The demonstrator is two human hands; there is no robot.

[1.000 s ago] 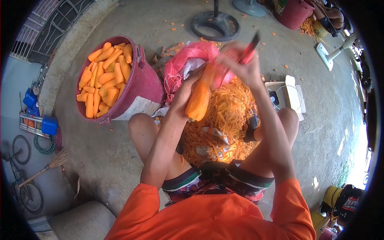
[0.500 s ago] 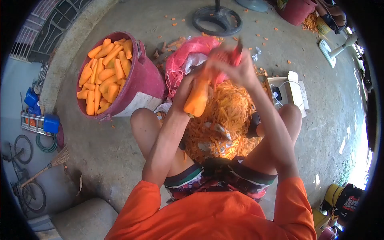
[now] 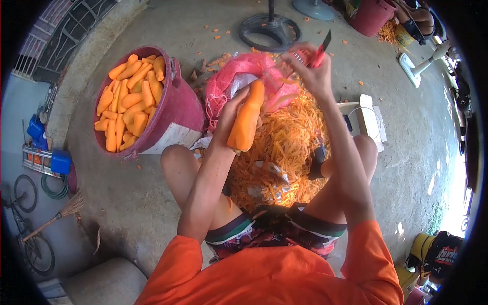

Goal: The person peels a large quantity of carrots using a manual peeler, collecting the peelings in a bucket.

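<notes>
A peeled orange carrot lies in my left hand, its thick end toward me. My right hand, raised farther forward and to the right, is closed on a red-handled peeler with a dark blade tip pointing up. The peeler and carrot are apart. Beneath both hands spreads a large heap of carrot peelings. A pink mesh sack lies just beyond my left hand. To the left, a tilted maroon tub holds several peeled carrots.
An open white box sits right of my knee. Ahead are a dark round stand base and another maroon tub near a seated person. A broom and bicycle are at the left.
My right hand has drawn away from the carrot, up and to the right, with the peeler. The carrot in my left hand now shows along its full length.
</notes>
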